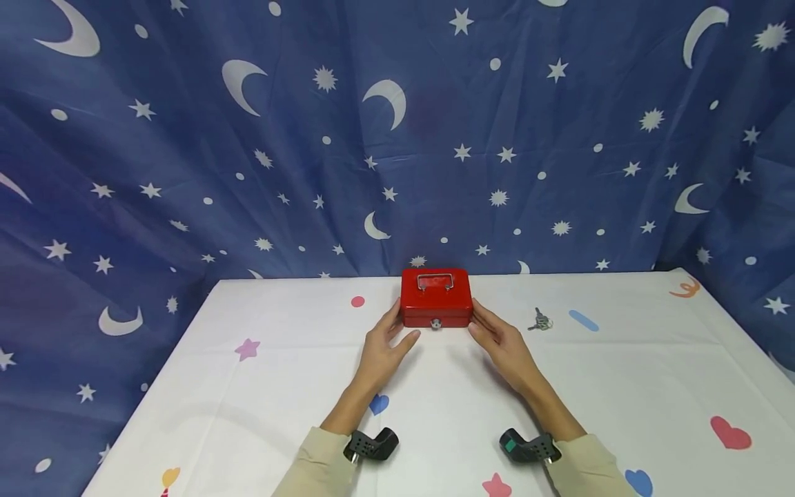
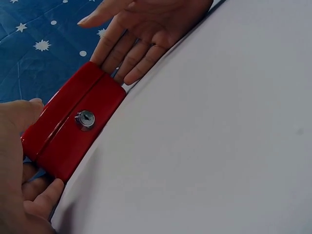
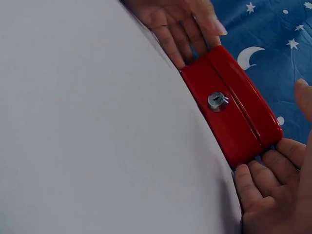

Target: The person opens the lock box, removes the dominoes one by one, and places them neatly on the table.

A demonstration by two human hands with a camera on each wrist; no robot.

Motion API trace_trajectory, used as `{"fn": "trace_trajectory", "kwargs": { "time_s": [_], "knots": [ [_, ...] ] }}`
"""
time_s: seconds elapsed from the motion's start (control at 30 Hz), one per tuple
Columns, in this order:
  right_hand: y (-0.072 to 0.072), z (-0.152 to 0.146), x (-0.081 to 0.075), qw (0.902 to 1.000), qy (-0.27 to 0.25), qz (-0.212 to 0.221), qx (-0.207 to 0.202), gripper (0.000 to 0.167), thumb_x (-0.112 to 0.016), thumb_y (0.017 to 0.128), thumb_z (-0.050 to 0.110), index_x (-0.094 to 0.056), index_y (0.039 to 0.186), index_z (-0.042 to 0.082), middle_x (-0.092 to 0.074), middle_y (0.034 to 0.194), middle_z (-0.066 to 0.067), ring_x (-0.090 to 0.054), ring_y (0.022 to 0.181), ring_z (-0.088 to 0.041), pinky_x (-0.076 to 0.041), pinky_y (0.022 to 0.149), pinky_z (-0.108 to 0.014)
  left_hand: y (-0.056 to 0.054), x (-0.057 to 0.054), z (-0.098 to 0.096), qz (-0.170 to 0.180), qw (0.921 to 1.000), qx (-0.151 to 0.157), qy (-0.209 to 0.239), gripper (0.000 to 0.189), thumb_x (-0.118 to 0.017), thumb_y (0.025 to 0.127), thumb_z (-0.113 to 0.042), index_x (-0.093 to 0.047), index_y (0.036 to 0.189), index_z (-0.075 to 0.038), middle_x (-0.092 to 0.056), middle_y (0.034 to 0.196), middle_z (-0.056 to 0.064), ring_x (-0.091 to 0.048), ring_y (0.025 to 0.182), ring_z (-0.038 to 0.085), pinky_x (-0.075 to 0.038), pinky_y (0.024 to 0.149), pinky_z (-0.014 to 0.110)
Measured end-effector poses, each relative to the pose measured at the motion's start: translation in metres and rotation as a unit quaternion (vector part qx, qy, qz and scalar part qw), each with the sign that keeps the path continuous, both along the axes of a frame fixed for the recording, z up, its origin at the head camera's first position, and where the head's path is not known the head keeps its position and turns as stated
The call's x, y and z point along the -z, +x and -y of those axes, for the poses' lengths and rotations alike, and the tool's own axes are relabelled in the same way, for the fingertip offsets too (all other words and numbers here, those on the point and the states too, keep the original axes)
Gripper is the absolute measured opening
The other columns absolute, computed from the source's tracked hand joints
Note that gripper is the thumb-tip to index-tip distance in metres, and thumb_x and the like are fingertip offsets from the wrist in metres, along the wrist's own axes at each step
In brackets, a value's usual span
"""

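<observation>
A small red metal cash box [image 1: 436, 304] sits at the far edge of the white table, lid down. Its silver carrying handle [image 1: 435, 277] lies on top, and a round key lock [image 2: 86, 118] shows on the front face. At the box's left end, my left hand [image 1: 379, 353] touches the side with extended fingers, thumb held apart. My right hand [image 1: 508, 353] does the same at the right end, its fingers [image 3: 265, 176] against the side wall. Off to the right lies a small bunch of keys [image 1: 541, 320], which neither hand touches.
The white tabletop [image 1: 279, 400] is printed with coloured shapes such as hearts and stars. Directly behind the box hangs a blue curtain [image 1: 435, 228] with white moons and stars. Each wrist wears a black strapped camera, the left one [image 1: 373, 444] and the right one [image 1: 528, 446].
</observation>
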State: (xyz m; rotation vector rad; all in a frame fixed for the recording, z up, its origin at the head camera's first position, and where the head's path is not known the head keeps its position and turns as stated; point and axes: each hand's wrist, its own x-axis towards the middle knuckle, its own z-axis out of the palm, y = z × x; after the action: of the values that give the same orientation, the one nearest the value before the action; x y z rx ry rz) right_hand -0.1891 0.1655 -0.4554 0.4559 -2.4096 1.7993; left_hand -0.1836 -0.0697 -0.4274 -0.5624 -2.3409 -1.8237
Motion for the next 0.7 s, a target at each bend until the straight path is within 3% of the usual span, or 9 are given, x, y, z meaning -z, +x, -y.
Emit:
{"fn": "trace_trajectory", "kwargs": {
  "time_s": [0.23,0.4,0.57,0.7],
  "knots": [
    [0.005,-0.002,0.002,0.9998,0.017,-0.001,0.014,0.054,-0.056,0.098,0.022,-0.038,0.146,0.003,-0.043,0.145,-0.011,-0.044,0.130,-0.025,-0.041,0.099,-0.028,0.001,0.005,0.002,-0.011,0.9997,-0.013,0.020,0.061,-0.065,0.088,0.000,-0.035,0.140,0.013,-0.043,0.139,0.029,-0.048,0.122,0.044,-0.042,0.097,0.052],
    [0.011,0.000,0.003,0.9994,0.024,-0.020,0.013,0.054,-0.058,0.097,0.015,-0.038,0.144,-0.001,-0.044,0.143,-0.015,-0.046,0.128,-0.028,-0.042,0.097,-0.026,0.001,0.005,0.004,-0.010,0.9988,-0.019,0.044,0.056,-0.065,0.088,0.003,-0.041,0.136,0.014,-0.047,0.135,0.030,-0.050,0.119,0.044,-0.043,0.096,0.052],
    [0.025,0.009,-0.018,0.9988,0.037,-0.027,0.016,0.054,-0.059,0.094,0.007,-0.037,0.141,-0.010,-0.044,0.140,-0.024,-0.047,0.126,-0.035,-0.043,0.096,-0.033,0.003,0.005,0.006,-0.008,0.9977,-0.028,0.061,0.051,-0.065,0.087,0.005,-0.045,0.132,0.016,-0.051,0.131,0.030,-0.053,0.116,0.044,-0.044,0.095,0.052],
    [0.031,0.008,-0.018,0.9979,0.055,-0.022,0.026,0.055,-0.061,0.094,0.010,-0.038,0.141,-0.009,-0.045,0.140,-0.024,-0.048,0.125,-0.036,-0.044,0.096,-0.037,0.009,0.004,0.006,0.003,0.9978,-0.029,0.060,0.048,-0.064,0.087,0.006,-0.047,0.130,0.017,-0.052,0.130,0.030,-0.055,0.112,0.045,-0.045,0.095,0.052]
  ]
}}
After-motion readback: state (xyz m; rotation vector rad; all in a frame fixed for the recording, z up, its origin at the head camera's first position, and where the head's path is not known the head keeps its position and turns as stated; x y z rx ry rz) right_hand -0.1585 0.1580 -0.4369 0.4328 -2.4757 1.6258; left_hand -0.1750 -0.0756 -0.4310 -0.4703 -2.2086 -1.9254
